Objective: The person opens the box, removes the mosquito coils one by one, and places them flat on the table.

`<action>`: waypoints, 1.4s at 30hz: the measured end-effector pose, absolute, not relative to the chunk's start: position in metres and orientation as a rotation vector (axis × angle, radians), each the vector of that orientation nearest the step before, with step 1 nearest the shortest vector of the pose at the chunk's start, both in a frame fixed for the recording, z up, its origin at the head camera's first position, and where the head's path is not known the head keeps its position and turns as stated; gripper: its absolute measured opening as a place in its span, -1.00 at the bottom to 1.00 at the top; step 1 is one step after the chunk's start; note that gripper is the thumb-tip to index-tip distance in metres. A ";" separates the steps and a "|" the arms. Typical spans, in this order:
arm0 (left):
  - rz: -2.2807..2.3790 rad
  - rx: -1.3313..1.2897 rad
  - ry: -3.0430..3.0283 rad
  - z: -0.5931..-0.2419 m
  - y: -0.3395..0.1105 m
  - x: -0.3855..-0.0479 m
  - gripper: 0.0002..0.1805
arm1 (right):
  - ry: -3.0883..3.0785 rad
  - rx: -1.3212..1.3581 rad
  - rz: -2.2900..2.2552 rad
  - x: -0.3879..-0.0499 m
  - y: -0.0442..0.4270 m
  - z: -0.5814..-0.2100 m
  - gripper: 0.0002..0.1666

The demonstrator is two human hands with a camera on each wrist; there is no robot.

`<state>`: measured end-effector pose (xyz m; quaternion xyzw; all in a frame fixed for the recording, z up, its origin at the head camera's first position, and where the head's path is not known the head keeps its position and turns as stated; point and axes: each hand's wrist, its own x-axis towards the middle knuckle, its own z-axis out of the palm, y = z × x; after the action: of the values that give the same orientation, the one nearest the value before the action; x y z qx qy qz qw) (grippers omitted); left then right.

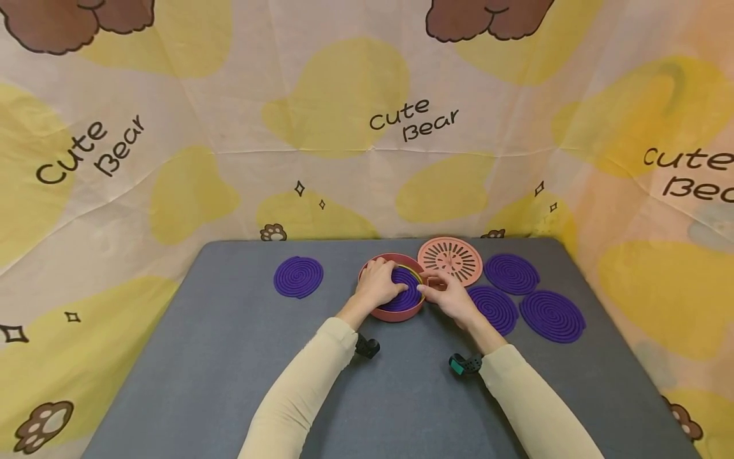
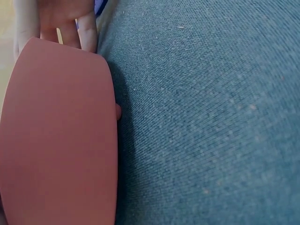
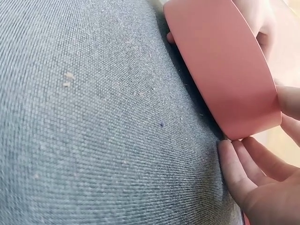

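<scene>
A round pink holder (image 1: 395, 318) stands at the table's far middle, a purple coiled mat (image 1: 406, 298) with a yellow edge inside it. My left hand (image 1: 375, 285) reaches over the holder's left side, thumb on the coil, fingers bent toward the far rim. My right hand (image 1: 453, 299) grips the right side, thumb at the rim. In the right wrist view, my right hand (image 3: 267, 187) has its fingertips against the base end of the pink wall (image 3: 225, 65). The left wrist view is mostly filled by the holder's outer wall (image 2: 61, 131); little of my left hand shows there.
A pink slotted disc (image 1: 450, 260) lies just right of the holder. Three purple coiled mats (image 1: 511, 274) (image 1: 494, 310) (image 1: 553, 316) lie farther right, and another purple coiled mat (image 1: 298, 277) lies to the left. A patterned cloth hangs behind the grey table (image 1: 395, 395).
</scene>
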<state>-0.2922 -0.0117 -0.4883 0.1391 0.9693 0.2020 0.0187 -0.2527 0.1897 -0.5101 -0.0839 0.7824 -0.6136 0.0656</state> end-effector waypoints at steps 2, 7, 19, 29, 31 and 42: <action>0.627 0.450 3.018 -0.488 -0.012 -0.292 -0.36 | 2.359 -0.252 -1.854 -0.253 0.190 -0.509 -0.48; 0.675 0.501 3.012 -0.488 -0.013 -0.293 -0.38 | 2.348 -0.253 -1.873 -0.252 0.190 -0.508 -0.49; 0.988 0.546 2.968 -0.484 -0.019 -0.295 -0.47 | 2.357 -0.215 -1.846 -0.253 0.190 -0.508 -0.50; 1.182 0.595 2.813 -0.480 -0.031 -0.300 -0.59 | 2.330 -0.249 -1.865 -0.253 0.192 -0.512 -0.48; 1.193 0.610 2.796 -0.478 -0.033 -0.300 -0.61 | 2.331 -0.240 -1.862 -0.253 0.192 -0.512 -0.49; 1.250 0.701 2.792 -0.475 -0.038 -0.301 -0.67 | 2.319 -0.211 -1.862 -0.252 0.192 -0.512 -0.49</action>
<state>-0.3008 -0.0378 -0.4747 0.2234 0.8896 0.3983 0.0016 -0.2522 0.1923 -0.5116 -0.0705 0.7752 -0.6226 0.0800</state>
